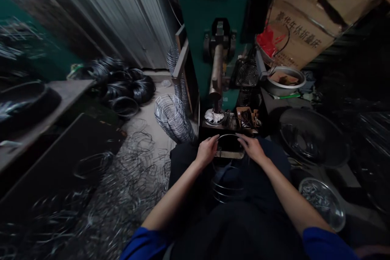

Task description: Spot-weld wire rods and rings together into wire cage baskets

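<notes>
My left hand and my right hand both pinch a thin wire ring just above my lap, one on each side of it. Under the ring a small wooden block sits at the front of a green machine with a long metal rod. Several more wire rings rest stacked between my knees. Blue sleeves cover my upper arms.
A stack of wire baskets leans left of the machine. Black wire coils lie at the back left, and loose wire rings litter the floor. A dark basin and a bowl of small metal parts sit on my right.
</notes>
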The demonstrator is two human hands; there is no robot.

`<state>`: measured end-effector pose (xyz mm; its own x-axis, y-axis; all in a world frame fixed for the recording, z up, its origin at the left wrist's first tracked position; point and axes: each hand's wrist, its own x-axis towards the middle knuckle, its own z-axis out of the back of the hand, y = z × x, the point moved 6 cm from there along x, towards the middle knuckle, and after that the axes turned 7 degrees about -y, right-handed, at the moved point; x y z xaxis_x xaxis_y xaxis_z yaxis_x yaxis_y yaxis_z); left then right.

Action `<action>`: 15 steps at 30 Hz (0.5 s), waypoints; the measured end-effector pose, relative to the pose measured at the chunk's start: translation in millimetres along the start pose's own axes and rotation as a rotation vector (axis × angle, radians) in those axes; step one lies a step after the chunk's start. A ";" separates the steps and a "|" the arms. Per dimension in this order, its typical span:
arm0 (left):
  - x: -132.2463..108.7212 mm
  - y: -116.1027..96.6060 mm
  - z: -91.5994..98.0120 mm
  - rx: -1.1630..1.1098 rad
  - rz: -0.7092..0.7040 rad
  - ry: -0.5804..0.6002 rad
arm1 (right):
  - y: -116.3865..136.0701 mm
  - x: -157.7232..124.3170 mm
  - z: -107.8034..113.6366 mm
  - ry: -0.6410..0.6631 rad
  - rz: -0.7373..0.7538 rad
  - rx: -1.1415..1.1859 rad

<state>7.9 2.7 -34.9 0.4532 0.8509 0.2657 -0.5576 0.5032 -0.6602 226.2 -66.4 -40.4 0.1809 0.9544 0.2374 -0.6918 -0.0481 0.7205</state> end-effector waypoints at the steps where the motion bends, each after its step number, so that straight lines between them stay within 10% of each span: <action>1: 6.7 -1.8 4.3 0.018 -0.013 -0.002 | 4.6 9.0 0.9 -0.015 0.005 -0.009; 7: 40.9 -9.1 30.5 0.101 -0.056 -0.033 | 40.4 61.4 0.4 0.111 0.011 -0.034; 15: 49.4 6.3 56.4 0.077 -0.059 -0.082 | 56.6 58.5 0.8 0.178 -0.132 0.169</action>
<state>-12.5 56.4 13.7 0.4304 0.8273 0.3609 -0.5847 0.5602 -0.5868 198.2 -13.5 14.8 0.1261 0.9916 0.0271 -0.5416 0.0460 0.8394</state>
